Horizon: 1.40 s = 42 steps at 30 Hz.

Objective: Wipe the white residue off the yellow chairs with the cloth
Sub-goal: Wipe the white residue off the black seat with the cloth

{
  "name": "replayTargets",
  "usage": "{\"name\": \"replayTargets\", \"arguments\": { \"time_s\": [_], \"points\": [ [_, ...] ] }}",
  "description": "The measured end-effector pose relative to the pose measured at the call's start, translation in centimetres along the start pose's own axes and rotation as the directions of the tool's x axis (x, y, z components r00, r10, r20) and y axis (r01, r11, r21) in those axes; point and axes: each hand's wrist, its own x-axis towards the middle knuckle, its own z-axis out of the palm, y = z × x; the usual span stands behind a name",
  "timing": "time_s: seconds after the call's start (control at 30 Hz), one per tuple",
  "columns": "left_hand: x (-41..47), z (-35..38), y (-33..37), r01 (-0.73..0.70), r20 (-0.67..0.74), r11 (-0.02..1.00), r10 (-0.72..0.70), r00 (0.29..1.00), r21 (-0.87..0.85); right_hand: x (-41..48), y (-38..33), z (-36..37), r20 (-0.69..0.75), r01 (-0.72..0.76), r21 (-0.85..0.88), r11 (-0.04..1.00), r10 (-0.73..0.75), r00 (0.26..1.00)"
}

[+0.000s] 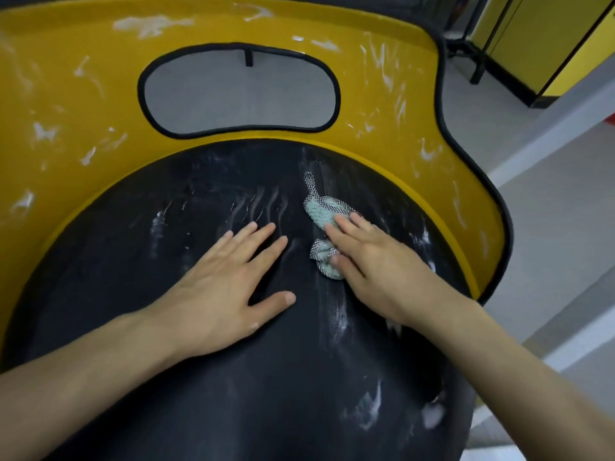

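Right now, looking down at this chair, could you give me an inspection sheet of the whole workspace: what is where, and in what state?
Surface: black seat, streaked with white residue, heaviest on its right side.
Job's things: yellow chair back, smeared white around its oval opening; teal cloth, bunched on the seat.
Clutter: nothing seen.
Hands: left hand rests flat on the seat, fingers spread; right hand presses the cloth with straight fingers.
Cables: nothing seen.
Surroundings: grey floor; yellow panels and a black frame at the upper right.
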Motion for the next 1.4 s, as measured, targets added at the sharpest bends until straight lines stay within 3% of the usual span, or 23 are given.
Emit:
{"name": "replayTargets", "arguments": {
  "time_s": [0.2,0.3,0.43,0.57,0.7,0.97,1.07,1.23,1.4],
  "points": [
    [-1.0,0.4,0.7,0.001,0.036,1.000,-0.002,0.999,0.021,1.4,0.2,0.5,-0.031,-0.037,-0.043,0.998,0.036,0.999],
    [-0.9,0.2,0.6,0.006,0.057,0.999,-0.008,0.998,0.038,-4.3,-1.9,1.9,-0.061,0.008,-0.147,0.989,-0.017,0.998],
    [-1.5,-0.2,1.1,-0.023,0.131,0.995,0.010,0.991,0.097,-12.1,-4.5,4.1,-0.101,0.018,-0.121,0.992,-0.031,0.994],
    [-1.9,-0.3,1.7,-0.029,0.144,0.995,0.016,0.989,0.092,-7.8,-3.7,3.1,-0.027,-0.003,-0.147,0.989,-0.001,1.000],
    [-1.9,-0.1,1.5,-0.033,0.133,0.995,0.020,0.991,0.098,0.0,-1.9,1.6,-0.005,-0.154,-0.128,0.980,0.155,0.988],
    [-2.0,0.5,1.4,-0.030,0.070,0.995,0.023,0.997,0.095,-11.7,-5.0,3.8,-0.020,-0.022,-0.175,0.984,0.019,1.000],
    [-2.1,0.5,1.4,-0.031,0.055,0.994,0.025,0.998,0.105,-7.0,-4.1,2.9,0.013,-0.023,-0.185,0.982,0.026,1.000],
    [-2.1,0.4,1.6,-0.024,0.059,0.993,0.018,0.998,0.112,5.6,-1.6,0.9,0.025,-0.210,-0.100,0.973,0.213,0.977],
    [-2.5,0.3,1.0,-0.038,0.040,0.995,0.035,0.999,0.091,-3.2,-4.1,2.3,-0.006,-0.084,-0.160,0.984,0.084,0.996]
  ]
}}
